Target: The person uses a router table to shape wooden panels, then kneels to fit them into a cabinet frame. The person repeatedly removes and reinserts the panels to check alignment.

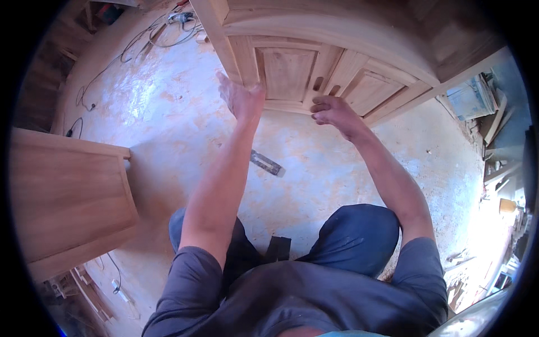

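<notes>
A pale unfinished wooden cabinet (331, 28) stands before me, with two panelled doors. The left door (289, 70) and the right door (370, 87) each have an oval finger slot near where they meet. At the cabinet's lower left corner, my left hand (242, 100) grips the frame post, thumb on the front and fingers to the side. My right hand (338, 115) is at the lower edge of the right door, near its slot. Its fingers are loosely bent and apart, with nothing seen between them. Whether they touch the door is hard to tell.
A flat dark metal-edged tool (268, 163) lies on the floor between my arms. Another wooden cabinet piece (73, 196) stands at the left. A power tool (179, 18) with trailing cable lies at the far left. Scrap wood (497, 121) is piled along the right.
</notes>
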`<state>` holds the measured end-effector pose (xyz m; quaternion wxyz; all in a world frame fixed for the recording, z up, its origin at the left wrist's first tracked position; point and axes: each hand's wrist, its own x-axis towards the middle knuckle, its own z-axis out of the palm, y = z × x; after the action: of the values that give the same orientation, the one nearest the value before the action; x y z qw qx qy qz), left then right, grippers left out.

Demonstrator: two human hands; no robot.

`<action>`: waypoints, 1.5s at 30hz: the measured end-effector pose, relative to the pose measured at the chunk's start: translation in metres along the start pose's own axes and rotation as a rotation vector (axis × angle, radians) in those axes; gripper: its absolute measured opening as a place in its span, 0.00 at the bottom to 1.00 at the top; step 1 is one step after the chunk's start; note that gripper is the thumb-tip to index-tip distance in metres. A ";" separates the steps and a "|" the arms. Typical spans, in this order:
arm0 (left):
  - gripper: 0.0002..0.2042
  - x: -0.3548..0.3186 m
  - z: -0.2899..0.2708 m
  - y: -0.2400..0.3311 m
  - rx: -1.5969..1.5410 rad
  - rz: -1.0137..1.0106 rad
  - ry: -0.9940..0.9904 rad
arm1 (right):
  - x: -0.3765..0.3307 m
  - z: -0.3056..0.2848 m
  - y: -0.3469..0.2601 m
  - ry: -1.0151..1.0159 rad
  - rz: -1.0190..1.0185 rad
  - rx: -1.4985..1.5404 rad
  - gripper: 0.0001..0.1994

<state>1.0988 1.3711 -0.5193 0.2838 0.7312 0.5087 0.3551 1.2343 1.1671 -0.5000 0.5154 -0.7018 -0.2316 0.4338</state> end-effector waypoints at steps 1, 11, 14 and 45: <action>0.46 -0.009 0.009 -0.016 0.067 0.014 0.067 | 0.005 0.012 -0.010 0.003 0.008 -0.084 0.32; 0.14 -0.039 0.016 0.039 -0.419 0.106 -0.625 | 0.052 0.039 0.017 0.446 -0.031 -0.465 0.25; 0.15 -0.046 0.023 0.050 -0.519 0.097 -0.747 | 0.045 0.050 0.040 -0.104 -0.346 1.068 0.21; 0.10 -0.093 0.067 0.066 -0.462 0.191 -0.338 | -0.025 -0.008 -0.045 0.763 -0.701 -0.784 0.08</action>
<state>1.1669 1.2585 -0.5285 0.4887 0.7405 0.2887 0.3598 1.2338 1.1604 -0.4481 0.3780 -0.8255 -0.3886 -0.1567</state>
